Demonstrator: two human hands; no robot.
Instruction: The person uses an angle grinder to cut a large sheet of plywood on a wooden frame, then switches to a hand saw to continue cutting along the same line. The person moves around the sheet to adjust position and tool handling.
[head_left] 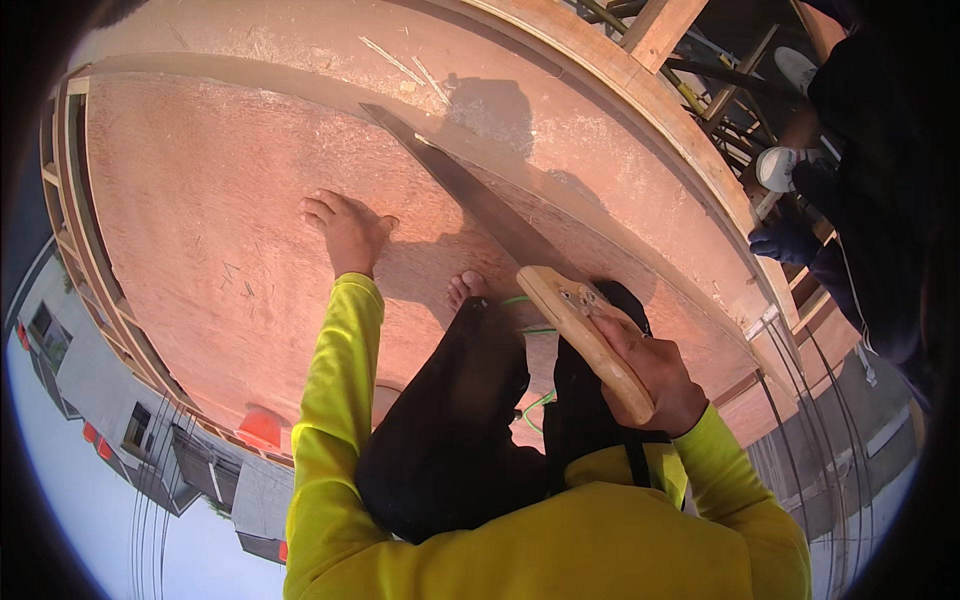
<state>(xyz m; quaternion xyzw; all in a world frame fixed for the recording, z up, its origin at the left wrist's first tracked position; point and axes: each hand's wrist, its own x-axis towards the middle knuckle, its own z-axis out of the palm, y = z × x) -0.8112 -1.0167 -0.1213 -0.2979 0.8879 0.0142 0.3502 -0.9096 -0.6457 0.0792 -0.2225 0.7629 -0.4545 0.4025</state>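
Note:
My right hand (655, 380) is wrapped around the wooden handle (575, 330) of a handsaw (490, 215). Its long metal blade slants away to the far left, alongside the edge of a reddish plywood sheet (200, 200). Whether the teeth are in the wood I cannot tell. Flat on that sheet, left of the blade, lies my left hand (350, 235), its thumb out and its fingers partly spread, holding nothing. Between the hand and the saw, my bare foot (465, 288) rests on the plywood.
Thin wood slivers (405, 70) lie on the far panel. A timber beam (640, 85) edges the platform. At right, a person in dark clothing has a gloved hand (785, 240) near the frame. A green cord (540, 410) runs by my legs; a red-orange object (260, 428) sits at left.

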